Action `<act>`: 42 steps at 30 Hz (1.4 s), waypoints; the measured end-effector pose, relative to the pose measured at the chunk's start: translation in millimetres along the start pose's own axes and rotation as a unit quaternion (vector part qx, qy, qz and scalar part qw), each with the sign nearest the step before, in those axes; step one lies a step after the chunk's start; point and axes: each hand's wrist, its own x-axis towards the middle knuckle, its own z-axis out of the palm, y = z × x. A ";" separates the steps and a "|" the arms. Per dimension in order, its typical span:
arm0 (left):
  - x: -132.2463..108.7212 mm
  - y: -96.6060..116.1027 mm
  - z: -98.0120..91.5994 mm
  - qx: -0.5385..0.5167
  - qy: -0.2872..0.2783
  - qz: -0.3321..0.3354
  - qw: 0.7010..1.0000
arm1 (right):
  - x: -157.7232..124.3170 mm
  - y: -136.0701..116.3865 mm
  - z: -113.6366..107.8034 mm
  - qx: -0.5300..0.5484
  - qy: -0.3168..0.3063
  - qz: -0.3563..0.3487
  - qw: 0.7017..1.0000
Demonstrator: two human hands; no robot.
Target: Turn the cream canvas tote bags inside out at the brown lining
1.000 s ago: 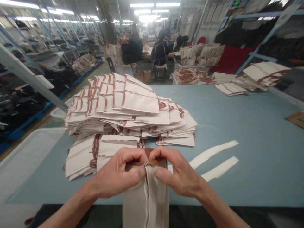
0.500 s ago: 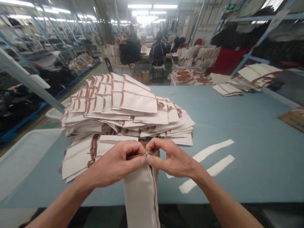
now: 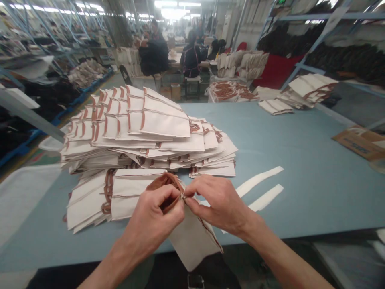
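Observation:
A cream fabric bag (image 3: 195, 243) with a brown lining hangs at the table's near edge, its mouth gaping to the left and its lower end tilted to the right. My left hand (image 3: 156, 212) grips the brown-edged rim between thumb and fingers. Close against it, my right hand (image 3: 216, 198) pinches the same rim where a dark-edged side seam meets it. Fingertips hide the small bit at the pinch. Beyond my hands lies a big heap of similar cream pieces with brown edging (image 3: 165, 118); a lower pile (image 3: 132, 180) sits beside my left hand.
Two white strips, one farther (image 3: 259, 180) and one nearer (image 3: 266, 198), lie right of my hands on the blue-green table (image 3: 300, 160). A cardboard box (image 3: 357, 146) rests at the right edge, more cream pieces (image 3: 313, 86) at the far right. People sit in the background.
The bag has tilted, its lower end swinging up and right, and its brown-lined mouth now shows wider. Both hands keep their pinch at the rim. The view has shifted slightly right.

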 end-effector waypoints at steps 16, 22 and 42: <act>-18.8 -23.8 24.4 -0.175 -0.024 -0.101 0.979 | -26.7 -27.4 36.3 0.413 -0.014 0.366 0.834; -28.6 -30.7 11.5 -0.150 -0.095 -0.100 0.979 | -33.4 -38.5 33.0 0.325 -0.006 0.326 0.887; -62.7 -17.1 0.6 -0.022 0.009 0.020 1.000 | -61.9 -89.0 60.5 0.289 0.070 0.354 0.887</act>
